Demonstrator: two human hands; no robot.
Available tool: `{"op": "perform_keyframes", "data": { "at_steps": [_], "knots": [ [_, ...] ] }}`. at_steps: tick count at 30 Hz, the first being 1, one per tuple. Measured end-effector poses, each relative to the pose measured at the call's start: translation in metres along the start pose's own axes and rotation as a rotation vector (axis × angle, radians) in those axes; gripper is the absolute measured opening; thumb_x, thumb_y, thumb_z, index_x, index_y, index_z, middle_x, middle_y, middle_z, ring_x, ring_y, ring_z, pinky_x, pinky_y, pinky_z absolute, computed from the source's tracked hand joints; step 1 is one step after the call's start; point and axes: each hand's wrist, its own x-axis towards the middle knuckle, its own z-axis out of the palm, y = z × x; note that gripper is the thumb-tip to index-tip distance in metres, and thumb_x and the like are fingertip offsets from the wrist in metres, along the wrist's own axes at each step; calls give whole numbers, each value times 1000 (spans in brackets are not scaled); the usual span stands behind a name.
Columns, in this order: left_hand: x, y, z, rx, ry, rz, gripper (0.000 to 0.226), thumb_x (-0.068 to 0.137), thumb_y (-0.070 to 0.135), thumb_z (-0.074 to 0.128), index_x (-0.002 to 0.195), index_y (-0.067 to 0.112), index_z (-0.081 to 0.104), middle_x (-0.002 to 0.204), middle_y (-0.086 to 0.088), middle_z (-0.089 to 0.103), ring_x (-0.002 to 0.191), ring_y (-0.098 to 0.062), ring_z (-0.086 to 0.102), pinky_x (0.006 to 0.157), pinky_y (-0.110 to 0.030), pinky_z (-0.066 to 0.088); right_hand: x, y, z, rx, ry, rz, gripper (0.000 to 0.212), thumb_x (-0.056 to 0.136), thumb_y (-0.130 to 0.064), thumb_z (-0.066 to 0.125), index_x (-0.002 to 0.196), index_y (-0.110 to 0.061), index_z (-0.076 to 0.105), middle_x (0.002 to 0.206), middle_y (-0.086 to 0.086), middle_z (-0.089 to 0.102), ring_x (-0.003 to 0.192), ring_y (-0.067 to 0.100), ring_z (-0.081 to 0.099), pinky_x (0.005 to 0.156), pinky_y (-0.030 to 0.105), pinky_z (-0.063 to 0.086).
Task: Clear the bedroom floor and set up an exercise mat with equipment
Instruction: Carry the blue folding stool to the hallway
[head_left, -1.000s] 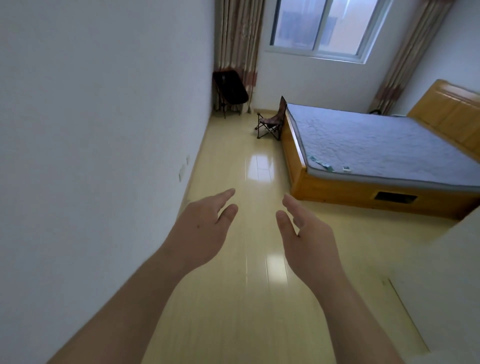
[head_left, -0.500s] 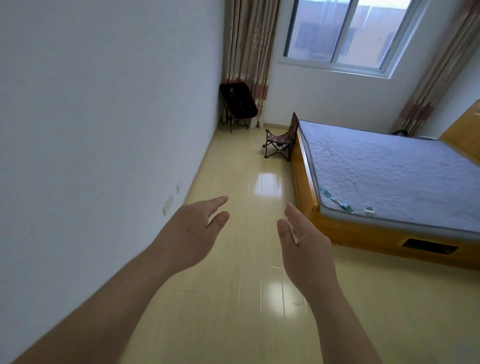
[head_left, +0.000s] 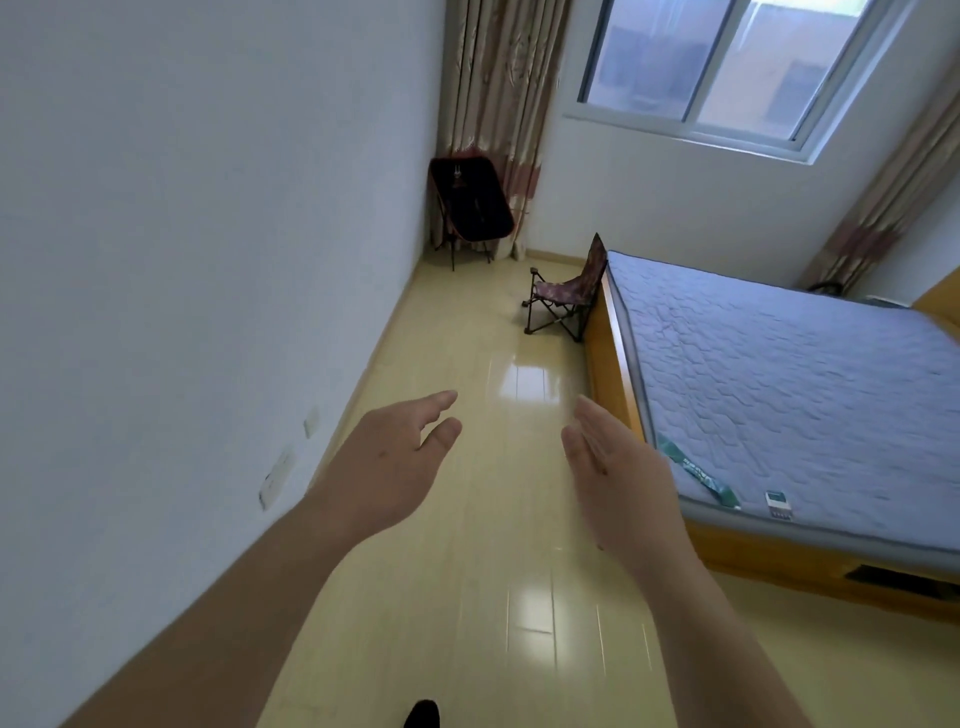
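My left hand (head_left: 387, 465) and my right hand (head_left: 615, 475) reach forward over the glossy yellow floor (head_left: 498, 519), both empty with fingers apart and palms facing each other. A small folding camp chair (head_left: 563, 301) stands on the floor at the bed's far corner. A larger black folding chair (head_left: 470, 208) stands in the far left corner by the curtain. No exercise mat is in view.
A wooden bed (head_left: 613, 364) with a grey-blue mattress (head_left: 779, 389) fills the right side; a green strip (head_left: 698, 473) and a small white card (head_left: 777, 501) lie near its edge. A white wall (head_left: 182, 312) runs along the left. A dark shoe tip (head_left: 422, 714) shows at the bottom.
The view has moved forward down the corridor beside the bed; the chairs and window appear nearer. Both hands stay open and held out in front.
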Motion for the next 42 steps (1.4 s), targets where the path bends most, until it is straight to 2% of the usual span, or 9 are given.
{"op": "perform_keyframes", "data": {
  "at_steps": [3,6,9,14,18,23,29,35,42],
  "knots": [
    [89,-4,5,-20,-27,20,45,103,41,49,147,31,50,145,17,53,129,3,50,108,-19,37,74,8,4,-51,2,16,52,104,-47,44,153,-32,39,137,-16,60,97,-10,54,104,25,47],
    [181,-5,16,-19,-64,27,45,102,42,50,145,30,53,143,16,56,127,4,52,109,-20,39,151,27,9,-75,30,42,52,102,-50,41,151,-32,41,133,-13,63,101,-4,61,101,29,52],
    [242,-1,26,-26,-102,51,44,101,42,52,144,31,54,142,18,56,127,6,51,108,-20,38,201,44,15,-71,61,75,51,104,-45,46,152,-30,41,141,-14,58,111,-10,54,103,20,44],
    [385,-5,57,31,-154,109,44,101,41,53,145,33,53,142,20,55,121,8,49,98,-11,34,331,89,36,-26,76,117,52,104,-43,47,153,-28,40,148,-12,53,135,2,48,109,23,39],
    [494,-21,77,62,-140,92,44,101,40,52,144,34,53,143,22,54,126,6,50,100,-10,33,447,121,59,49,82,91,51,104,-42,48,152,-27,42,148,-12,53,134,1,48,110,22,39],
    [634,-28,72,77,-102,26,42,102,39,52,143,34,54,141,22,55,124,7,52,95,-7,34,600,137,76,76,-20,60,49,104,-41,49,151,-28,44,146,-12,54,133,9,52,112,31,43],
    [779,-57,58,28,-24,-45,40,101,40,53,141,35,56,133,29,54,125,10,49,94,-3,30,765,139,110,73,-99,63,49,103,-46,48,150,-31,46,127,-4,69,117,15,63,101,34,50],
    [943,-119,55,-13,-28,-60,40,102,40,52,142,33,55,137,25,57,127,10,49,101,-9,33,935,154,164,70,-88,36,50,104,-44,49,151,-29,45,142,-11,58,125,8,57,106,30,47],
    [1140,-155,13,33,-94,-53,38,102,39,52,139,34,57,134,25,58,122,11,51,90,-1,32,1111,154,214,95,-63,132,49,104,-42,50,150,-26,47,145,-10,57,130,8,54,109,30,45]
  ]
}}
